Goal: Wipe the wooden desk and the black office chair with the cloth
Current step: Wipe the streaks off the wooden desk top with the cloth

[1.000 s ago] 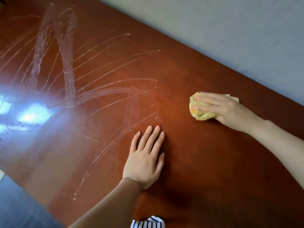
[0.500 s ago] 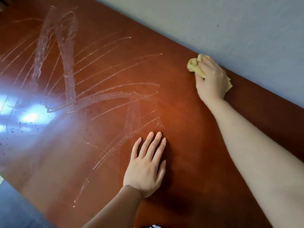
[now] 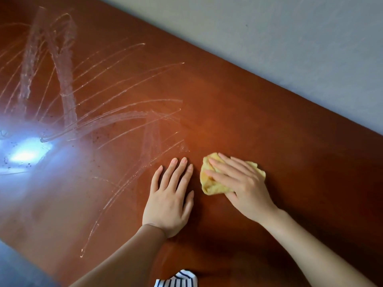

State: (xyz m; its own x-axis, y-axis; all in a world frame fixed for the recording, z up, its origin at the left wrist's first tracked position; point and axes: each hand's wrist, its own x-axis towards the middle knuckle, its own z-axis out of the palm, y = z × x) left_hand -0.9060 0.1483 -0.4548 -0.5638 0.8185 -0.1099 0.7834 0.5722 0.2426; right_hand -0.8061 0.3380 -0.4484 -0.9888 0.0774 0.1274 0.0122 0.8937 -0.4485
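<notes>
**Counter wipe under way: holdings, nearest first**

1. Striped fabric (image 3: 178, 279). It sits at the bottom edge, closest to us. We cannot tell what it belongs to.
2. Left hand (image 3: 170, 197). It lies palm down on the counter (image 3: 269, 131) with fingers straight and held together, and it holds nothing. We judge it is a brace that steadies the body while the other arm works.
3. Right hand (image 3: 242, 183). It is just beside the left, fingers stretched flat over the cloth (image 3: 209, 185), pressing it rather than clutching it. We judge the flat palm spreads the pressure across the rag.
4. Cloth. It is yellow and bunched, pinned to the counter under the right hand, and it shows past the fingertips and at the hand's far side.
5. Streaks (image 3: 116, 112). These are damp arcs fanning across the counter's left part, beyond the left hand. We read that side as already covered, and the dry wood to the right as pending.
6. Glare (image 3: 27, 152). A bright reflection at far left has dark specks around it.
7. Wall (image 3: 269, 38). It is grey and meets the counter's far edge.

The black office chair is not in view.
</notes>
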